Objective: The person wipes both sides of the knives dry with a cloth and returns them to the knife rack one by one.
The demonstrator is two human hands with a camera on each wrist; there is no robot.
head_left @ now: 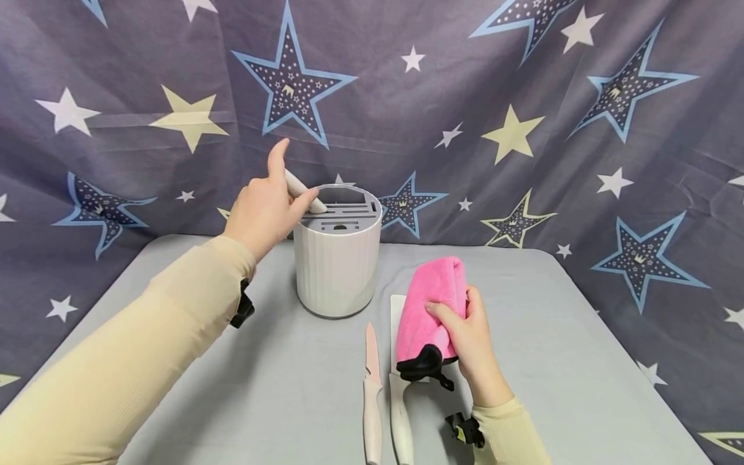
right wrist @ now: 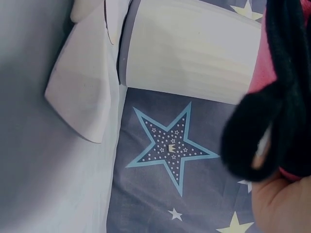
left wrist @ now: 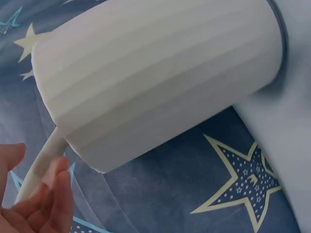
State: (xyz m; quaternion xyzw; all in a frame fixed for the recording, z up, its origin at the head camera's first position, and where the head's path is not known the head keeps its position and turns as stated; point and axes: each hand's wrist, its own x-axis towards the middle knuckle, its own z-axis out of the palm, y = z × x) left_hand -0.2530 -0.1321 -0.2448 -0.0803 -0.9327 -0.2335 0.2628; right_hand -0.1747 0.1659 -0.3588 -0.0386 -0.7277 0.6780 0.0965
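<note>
My left hand (head_left: pixel 264 210) is at the top of a white ribbed knife block (head_left: pixel 337 271), its thumb and fingers spread about a pale handle (head_left: pixel 296 187). That handle leans at the slotted top, with whatever is below it hidden. In the left wrist view the fingers (left wrist: pixel 60 184) lie along one side of the handle, the thumb apart on the other. My right hand (head_left: pixel 473 342) grips a folded pink cloth (head_left: pixel 430 297) with black trim and a black loop (right wrist: pixel 248 136). The cloth hangs over a cleaver (head_left: pixel 401 413), covering much of its blade.
Beside the cleaver lies a knife (head_left: pixel 372 387) with a pink blade and pale handle. A grey cloth covers the table (head_left: pixel 523 310). Behind it hangs a dark curtain (head_left: pixel 372 129) printed with stars.
</note>
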